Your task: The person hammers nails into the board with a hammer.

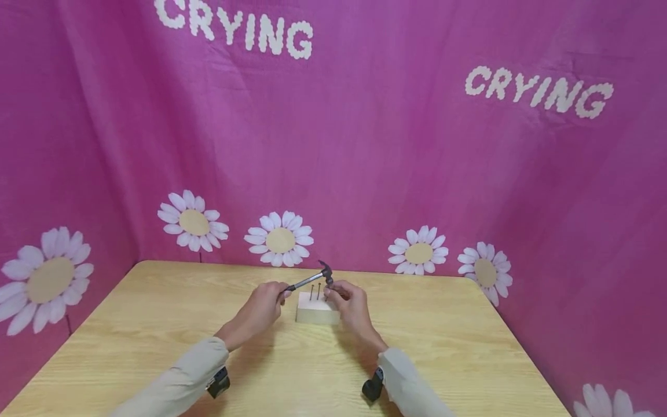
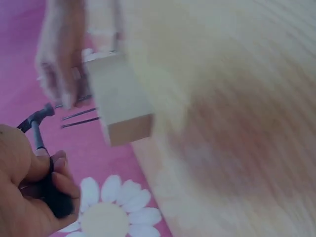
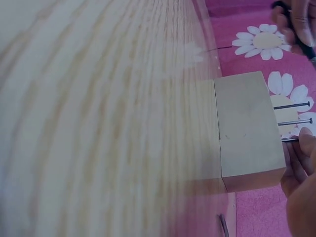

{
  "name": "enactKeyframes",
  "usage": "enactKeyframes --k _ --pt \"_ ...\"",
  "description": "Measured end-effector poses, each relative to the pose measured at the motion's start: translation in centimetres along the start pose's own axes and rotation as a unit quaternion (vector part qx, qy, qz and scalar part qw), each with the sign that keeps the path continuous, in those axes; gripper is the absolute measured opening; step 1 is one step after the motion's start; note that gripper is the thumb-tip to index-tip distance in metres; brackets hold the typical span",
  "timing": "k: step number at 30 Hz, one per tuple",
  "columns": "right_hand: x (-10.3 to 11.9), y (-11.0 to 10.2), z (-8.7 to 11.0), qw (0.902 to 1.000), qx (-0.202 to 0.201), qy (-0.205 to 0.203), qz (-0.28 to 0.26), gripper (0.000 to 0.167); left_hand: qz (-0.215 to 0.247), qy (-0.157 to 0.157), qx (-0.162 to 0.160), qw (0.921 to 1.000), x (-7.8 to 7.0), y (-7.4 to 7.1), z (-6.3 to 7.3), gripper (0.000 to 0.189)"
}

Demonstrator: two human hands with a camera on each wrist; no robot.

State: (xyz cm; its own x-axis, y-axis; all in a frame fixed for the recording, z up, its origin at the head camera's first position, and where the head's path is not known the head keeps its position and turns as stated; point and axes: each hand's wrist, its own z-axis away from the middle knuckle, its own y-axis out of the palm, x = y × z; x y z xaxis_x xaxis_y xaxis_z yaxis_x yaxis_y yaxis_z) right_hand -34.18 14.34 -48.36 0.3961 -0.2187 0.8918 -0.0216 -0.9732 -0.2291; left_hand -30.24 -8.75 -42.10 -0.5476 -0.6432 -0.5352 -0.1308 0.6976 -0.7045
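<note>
My left hand [image 1: 263, 306] grips a small claw hammer [image 1: 308, 281] by its black handle. The hammer's head hangs just above the fingers of my right hand [image 1: 355, 310]. A pale wooden block [image 1: 316, 316] lies on the table, and two nails [image 3: 292, 106] stand upright from its top, side by side. Beside them my right hand pinches a third nail [image 3: 290, 140] between thumb and finger, its point at the block's top. In the left wrist view the hammer head [image 2: 42, 114] is close to that nail's end; whether they touch, I cannot tell.
The block stands on a light wood-grain table [image 1: 443, 347]. A pink curtain [image 1: 365, 145] with white daisies and lettering hangs behind and at the sides. A thin dark metal rod [image 3: 223, 224], perhaps another nail, shows at the bottom of the right wrist view.
</note>
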Motion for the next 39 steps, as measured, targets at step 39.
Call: enactKeyframes --k 39 --pt "0.1 0.5 -0.2 0.999 -0.014 -0.032 0.028 0.009 -0.086 0.06 -0.048 0.9933 -0.2 -0.4 -0.6 0.006"
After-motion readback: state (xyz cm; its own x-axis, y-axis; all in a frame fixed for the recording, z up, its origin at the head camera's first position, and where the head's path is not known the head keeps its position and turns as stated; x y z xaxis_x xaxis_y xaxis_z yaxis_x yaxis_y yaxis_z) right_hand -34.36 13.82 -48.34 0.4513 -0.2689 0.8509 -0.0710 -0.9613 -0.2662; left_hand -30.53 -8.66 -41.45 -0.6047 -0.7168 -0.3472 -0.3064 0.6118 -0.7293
